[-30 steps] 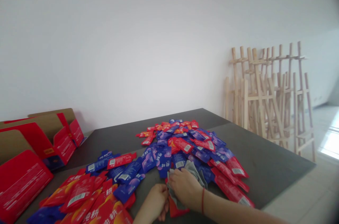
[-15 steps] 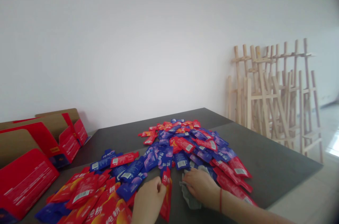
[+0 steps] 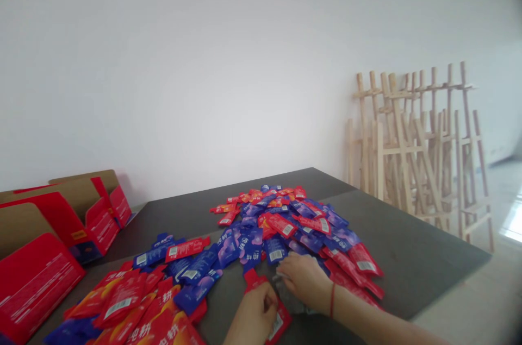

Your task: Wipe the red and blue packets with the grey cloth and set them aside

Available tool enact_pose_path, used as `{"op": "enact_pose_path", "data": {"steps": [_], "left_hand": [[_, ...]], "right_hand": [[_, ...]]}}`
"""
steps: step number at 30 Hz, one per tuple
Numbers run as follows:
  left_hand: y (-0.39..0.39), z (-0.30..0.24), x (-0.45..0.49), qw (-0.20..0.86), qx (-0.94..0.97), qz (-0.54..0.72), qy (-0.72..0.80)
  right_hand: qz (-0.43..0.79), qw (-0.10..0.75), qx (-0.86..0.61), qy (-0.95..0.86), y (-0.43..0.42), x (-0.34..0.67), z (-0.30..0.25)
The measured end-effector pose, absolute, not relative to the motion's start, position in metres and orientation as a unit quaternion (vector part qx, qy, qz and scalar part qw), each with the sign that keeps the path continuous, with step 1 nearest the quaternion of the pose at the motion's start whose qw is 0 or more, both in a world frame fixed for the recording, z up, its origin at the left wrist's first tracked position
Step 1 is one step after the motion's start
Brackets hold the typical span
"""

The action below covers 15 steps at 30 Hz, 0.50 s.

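My left hand [image 3: 256,309] is closed on a red pouch [image 3: 282,319] near the table's front. The pouch's narrow spout end points away from me, and its barcode side faces up. Just right of it, my right hand [image 3: 304,278] presses on a grey cloth [image 3: 289,297], with fingers curled over it. Part of the cloth is hidden under the hand. Beyond both hands spreads a pile of blue and red pouches [image 3: 281,224]. To the left lies another heap of red pouches [image 3: 136,301], with several blue pouches [image 3: 199,263] at its far edge.
Open red cardboard boxes [image 3: 38,280] stand along the left side. The dark table [image 3: 408,242] reaches towards a white wall [image 3: 244,62]. Several wooden easels [image 3: 408,149] lean past its right edge, above a pale floor [image 3: 460,301].
My left hand has shifted right with the red pouch, which has turned so its barcode shows. My right hand stays on the cloth, now covering more of it. The view has shifted slightly.
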State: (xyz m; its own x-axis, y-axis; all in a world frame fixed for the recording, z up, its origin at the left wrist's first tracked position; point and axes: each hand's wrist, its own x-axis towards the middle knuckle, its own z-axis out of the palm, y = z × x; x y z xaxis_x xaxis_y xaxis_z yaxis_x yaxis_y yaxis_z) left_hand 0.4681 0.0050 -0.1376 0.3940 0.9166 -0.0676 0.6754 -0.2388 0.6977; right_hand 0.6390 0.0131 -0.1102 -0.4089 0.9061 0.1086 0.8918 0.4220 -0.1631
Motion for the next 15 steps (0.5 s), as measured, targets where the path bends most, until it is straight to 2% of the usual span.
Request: {"op": "enact_pose_path", "data": {"steps": [3,8,12,15], "left_hand": [[0.005,-0.139,0.452,0.325,0.767,0.208,0.512],[0.011,-0.170,0.424,0.198,0.785,0.295,0.507],[0.014,-0.196,0.421,0.170,0.809,0.227,0.514],[0.010,-0.185,0.425,0.197,0.814,0.170,0.519]], "right_hand": [[0.042,0.123,-0.524,-0.842,0.011,0.639,-0.100],[0.059,0.153,-0.423,-0.891,0.005,0.622,-0.118],[0.041,0.147,-0.407,-0.900,0.006,0.611,-0.139],[0.008,0.131,-0.431,-0.893,0.015,0.604,-0.142]]}}
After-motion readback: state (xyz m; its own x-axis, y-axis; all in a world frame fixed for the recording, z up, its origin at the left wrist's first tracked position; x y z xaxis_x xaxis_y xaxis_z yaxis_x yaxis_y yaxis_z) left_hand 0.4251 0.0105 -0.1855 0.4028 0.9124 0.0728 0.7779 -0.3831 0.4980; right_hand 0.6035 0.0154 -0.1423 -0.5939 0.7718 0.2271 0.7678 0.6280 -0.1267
